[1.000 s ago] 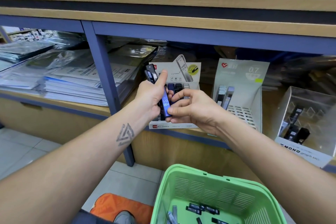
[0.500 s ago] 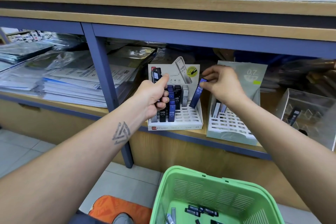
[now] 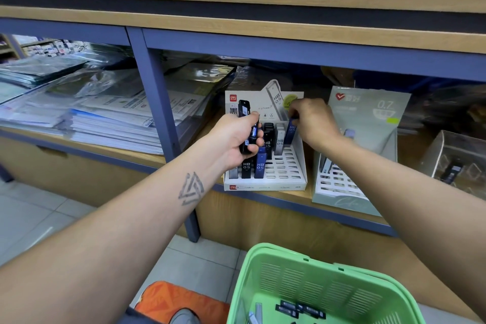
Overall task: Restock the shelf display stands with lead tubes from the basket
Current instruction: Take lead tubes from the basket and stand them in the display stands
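Note:
A white HB 0.5 display stand (image 3: 285, 175) sits on the shelf with several black, blue and grey lead tubes standing in its slots. My left hand (image 3: 235, 141) grips a small bunch of black and blue lead tubes (image 3: 244, 123) in front of the stand's left side. My right hand (image 3: 311, 123) pinches the top of a blue lead tube (image 3: 290, 134), which stands in the back row at the stand's right. The green basket (image 3: 263, 271) at the bottom holds several more tubes (image 3: 299, 309).
A pale green 0.7 display stand (image 3: 368, 123) stands right of the white one, and a clear box (image 3: 457, 155) further right. Stacked paper packs (image 3: 105, 118) fill the left bay, behind a blue shelf post (image 3: 160, 118). An orange cushion (image 3: 178, 300) lies on the tiled floor.
My right hand took a blue tube from the bunch in my left hand, carried it up and right, then lowered it into the white stand's back row. My left hand stayed put.

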The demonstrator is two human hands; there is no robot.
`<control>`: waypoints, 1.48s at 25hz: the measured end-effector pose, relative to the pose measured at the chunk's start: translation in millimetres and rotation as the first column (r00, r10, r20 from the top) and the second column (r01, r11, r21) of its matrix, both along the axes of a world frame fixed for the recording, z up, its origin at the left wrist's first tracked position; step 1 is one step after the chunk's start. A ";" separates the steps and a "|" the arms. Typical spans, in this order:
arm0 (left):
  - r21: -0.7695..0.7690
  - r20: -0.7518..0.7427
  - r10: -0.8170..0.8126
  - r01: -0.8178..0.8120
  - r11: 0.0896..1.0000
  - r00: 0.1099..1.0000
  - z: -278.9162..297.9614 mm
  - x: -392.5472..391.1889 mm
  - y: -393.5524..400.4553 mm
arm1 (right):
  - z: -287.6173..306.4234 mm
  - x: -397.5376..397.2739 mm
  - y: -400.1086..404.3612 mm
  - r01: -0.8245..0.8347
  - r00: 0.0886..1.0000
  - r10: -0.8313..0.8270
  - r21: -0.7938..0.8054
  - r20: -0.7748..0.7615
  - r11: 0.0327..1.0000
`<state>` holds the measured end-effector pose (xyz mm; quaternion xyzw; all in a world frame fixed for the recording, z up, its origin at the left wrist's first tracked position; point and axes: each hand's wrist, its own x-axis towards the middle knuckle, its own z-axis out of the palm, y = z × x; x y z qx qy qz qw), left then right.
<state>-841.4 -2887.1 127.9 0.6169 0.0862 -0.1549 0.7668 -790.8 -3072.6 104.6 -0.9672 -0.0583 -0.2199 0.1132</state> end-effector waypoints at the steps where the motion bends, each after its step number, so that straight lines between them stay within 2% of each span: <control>1: 0.002 -0.003 0.005 -0.005 1.000 1.000 -0.8 0.9 0.1 | -2.2 2.5 0.2 -0.004 1.000 0.004 -0.002 -0.014 1.000; 7: -0.014 -0.010 0.017 -0.017 1.000 1.000 -1.9 1.9 -0.3 | -5.6 12.9 -2.3 -0.010 0.996 0.008 -0.022 -0.093 1.000; 12: -0.024 0.012 -0.005 0.005 1.000 1.000 -1.8 -0.7 -1.9 | -0.4 4.4 14.6 0.117 0.991 -0.130 -0.249 -0.038 0.961; 15: -0.049 0.018 -0.027 0.028 0.998 0.999 -0.3 -4.5 -2.1 | 1.0 -8.1 24.8 0.078 0.987 -0.130 -0.416 -0.097 0.906; 17: -0.074 0.006 -0.042 0.042 0.996 0.999 0.2 -6.6 -1.8 | 3.2 -13.4 24.4 0.060 0.985 -0.125 -0.442 -0.119 0.895; 18: -0.090 -0.004 -0.048 0.047 0.995 0.999 0.0 -7.3 -1.2 | 6.1 -14.7 23.4 0.071 0.986 -0.126 -0.400 -0.111 0.914; 19: -0.107 -0.019 -0.058 0.056 0.993 0.998 0.2 -8.1 -1.1 | 10.3 -15.0 21.8 0.078 0.986 -0.117 -0.286 -0.121 0.955; 20: -0.121 -0.036 -0.074 0.069 0.990 0.997 1.1 -9.1 -1.5 | 16.2 -15.1 18.9 0.062 0.987 -0.069 -0.048 -0.147 0.997; 21: -0.132 -0.049 -0.093 0.086 0.987 0.994 1.9 -10.3 -2.1 | 22.8 -16.5 17.6 0.028 0.984 0.023 0.283 -0.176 0.959; 22: -0.141 -0.056 -0.113 0.104 0.984 0.992 2.8 -11.6 -2.6 | 29.0 -21.3 18.2 0.012 0.966 0.146 0.605 -0.212 0.796; 23: -0.147 -0.055 -0.132 0.123 0.981 0.990 3.8 -13.3 -3.4 | 34.0 -28.4 19.4 0.031 0.938 0.254 0.785 -0.237 0.618; 24: -0.154 -0.052 -0.151 0.142 0.978 0.987 5.0 -15.5 -4.8 | 36.8 -36.2 19.1 0.035 0.913 0.326 0.843 -0.246 0.537; 25: -0.160 -0.043 -0.172 0.164 0.973 0.984 6.3 -17.8 -6.3 | 38.5 -44.0 18.0 0.035 0.896 0.359 0.849 -0.260 0.528; 27: -0.172 -0.016 -0.230 0.224 0.959 0.973 8.5 -22.2 -10.6 | 43.2 -59.3 10.2 0.035 0.889 0.380 0.865 -0.256 0.501; 29: -0.174 0.012 -0.293 0.291 0.941 0.956 10.7 -26.0 -18.5 | 50.7 -72.7 -8.2 0.057 0.902 0.375 0.919 -0.214 0.390; 31: -0.122 0.026 -0.336 0.336 0.934 0.942 11.4 -30.3 -31.6 | 58.1 -89.2 -32.2 0.050 0.921 0.349 0.944 -0.170 0.327; 35: 0.104 0.085 -0.390 0.381 0.918 0.917 11.3 -40.7 -72.6 | 62.8 -121.7 -88.3 0.006 0.965 0.250 0.956 -0.083 0.292; 37: 0.131 0.115 -0.426 0.411 0.902 0.897 11.5 -44.2 -100.0 | 62.5 -138.5 -120.4 -0.015 0.984 0.175 0.950 -0.041 0.311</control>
